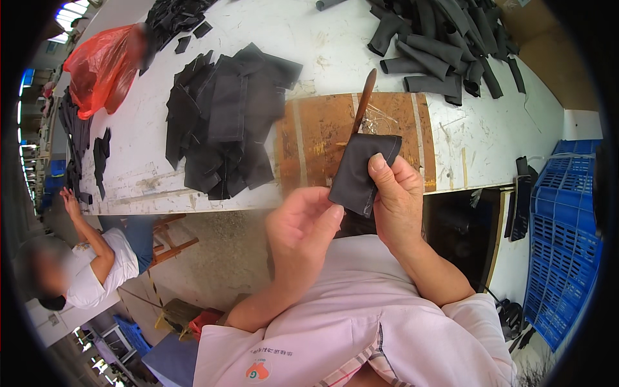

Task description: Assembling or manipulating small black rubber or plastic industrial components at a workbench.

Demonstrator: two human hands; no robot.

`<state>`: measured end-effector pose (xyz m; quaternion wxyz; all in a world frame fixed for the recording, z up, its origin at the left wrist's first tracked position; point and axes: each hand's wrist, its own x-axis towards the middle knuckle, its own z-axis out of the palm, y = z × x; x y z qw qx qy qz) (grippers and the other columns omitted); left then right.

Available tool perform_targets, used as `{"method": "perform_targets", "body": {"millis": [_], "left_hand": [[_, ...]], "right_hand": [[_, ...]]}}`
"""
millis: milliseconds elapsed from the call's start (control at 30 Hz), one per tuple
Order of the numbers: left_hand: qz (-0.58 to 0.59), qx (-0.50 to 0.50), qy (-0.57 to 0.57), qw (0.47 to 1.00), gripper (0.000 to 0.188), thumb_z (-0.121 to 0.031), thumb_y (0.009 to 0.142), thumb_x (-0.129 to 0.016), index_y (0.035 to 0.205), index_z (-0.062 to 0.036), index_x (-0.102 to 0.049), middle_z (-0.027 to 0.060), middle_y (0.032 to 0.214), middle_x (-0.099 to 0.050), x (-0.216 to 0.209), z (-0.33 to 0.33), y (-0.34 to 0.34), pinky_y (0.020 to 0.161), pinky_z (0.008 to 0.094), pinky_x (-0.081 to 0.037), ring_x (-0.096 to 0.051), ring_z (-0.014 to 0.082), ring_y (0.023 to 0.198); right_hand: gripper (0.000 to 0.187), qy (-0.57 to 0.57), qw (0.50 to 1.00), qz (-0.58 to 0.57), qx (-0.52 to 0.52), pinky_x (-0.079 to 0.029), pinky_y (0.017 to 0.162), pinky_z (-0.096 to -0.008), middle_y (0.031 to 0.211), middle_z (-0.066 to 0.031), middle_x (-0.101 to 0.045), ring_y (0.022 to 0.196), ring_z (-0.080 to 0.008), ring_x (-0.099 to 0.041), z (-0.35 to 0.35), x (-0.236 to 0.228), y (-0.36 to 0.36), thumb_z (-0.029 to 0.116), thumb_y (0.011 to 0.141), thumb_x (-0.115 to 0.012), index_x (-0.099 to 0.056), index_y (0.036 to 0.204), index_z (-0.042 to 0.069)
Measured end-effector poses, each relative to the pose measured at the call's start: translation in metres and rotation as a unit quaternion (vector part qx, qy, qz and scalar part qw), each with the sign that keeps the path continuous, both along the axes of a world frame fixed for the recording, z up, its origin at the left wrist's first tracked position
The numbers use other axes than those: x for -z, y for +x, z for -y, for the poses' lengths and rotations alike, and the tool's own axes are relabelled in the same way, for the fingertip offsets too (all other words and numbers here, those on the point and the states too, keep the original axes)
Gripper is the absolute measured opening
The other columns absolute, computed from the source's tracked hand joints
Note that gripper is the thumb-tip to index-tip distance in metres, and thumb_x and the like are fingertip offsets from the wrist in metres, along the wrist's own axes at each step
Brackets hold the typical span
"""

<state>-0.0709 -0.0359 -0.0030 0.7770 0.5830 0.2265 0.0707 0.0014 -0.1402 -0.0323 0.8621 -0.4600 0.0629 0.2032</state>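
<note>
Black rectangular stitched cloth piece (358, 168), pinched in bare left hand (300, 226) and bare right hand (398, 197) over near edge of flat brown pale-striped board (319, 129); keep taut, without straining seams against slim brown stick (365, 103)

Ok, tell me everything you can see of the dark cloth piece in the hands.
The dark cloth piece is small, roughly rectangular and looks woven, with pale stitching along its right edge. It is held up at a slant over the front of the brown board. The left hand pinches its lower left corner; the right hand grips its right side, thumb on the face. A brown stick shows beyond its top edge; whether they touch is unclear.
</note>
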Motion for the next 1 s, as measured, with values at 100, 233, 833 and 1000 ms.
{"method": "perform_targets", "body": {"millis": [100,233,833,1000], "left_hand": [[-0.006,-0.006,-0.028,1.0,0.016,-0.003,0.079,-0.057,0.092,0.0038,-0.055,0.0039,0.08,-0.059,0.0,0.0,0.001,0.06,0.0193,-0.044,-0.053,0.0062,0.069],[-0.015,-0.006,-0.004,1.0,0.014,-0.002,0.08,-0.054,0.091,0.0048,-0.055,0.0086,0.08,-0.06,0.003,0.0,0.005,0.057,0.0223,-0.044,-0.056,0.0106,0.067],[0.074,0.004,0.445,0.892,0.009,0.004,0.073,-0.058,0.08,-0.0002,-0.054,0.0104,0.068,-0.057,0.002,-0.003,0.019,0.049,0.0286,-0.045,-0.059,0.0188,0.057],[0.119,-0.093,0.552,0.82,0.01,0.007,0.072,-0.056,0.079,0.0005,-0.055,0.0058,0.066,-0.06,0.014,0.0,0.024,0.043,0.0217,-0.042,-0.054,0.0071,0.052]], "right_hand": [[0.018,-0.012,0.999,0.04,0.006,-0.044,0.053,-0.018,0.075,-0.002,-0.06,0.062,-0.0047,-0.054,0.001,0.003,0.0,0.017,0.087,-0.053,-0.057,0.091,0.0],[0.018,-0.018,0.999,0.04,-0.002,-0.043,0.054,-0.0178,0.075,-0.0014,-0.06,0.063,-0.0042,-0.053,0.0,0.001,0.0,0.017,0.087,-0.052,-0.057,0.091,0.0],[0.025,-0.358,0.727,0.579,-0.085,-0.043,0.047,-0.0302,0.07,-0.0089,-0.051,0.059,-0.0224,-0.053,0.011,-0.014,0.016,0.002,0.063,-0.068,-0.058,0.085,-0.003],[0.024,-0.453,0.616,0.641,-0.062,-0.045,0.052,-0.0316,0.072,-0.0112,-0.049,0.064,-0.0235,-0.053,0.002,-0.009,0.017,-0.004,0.06,-0.06,-0.055,0.083,-0.003]]}}
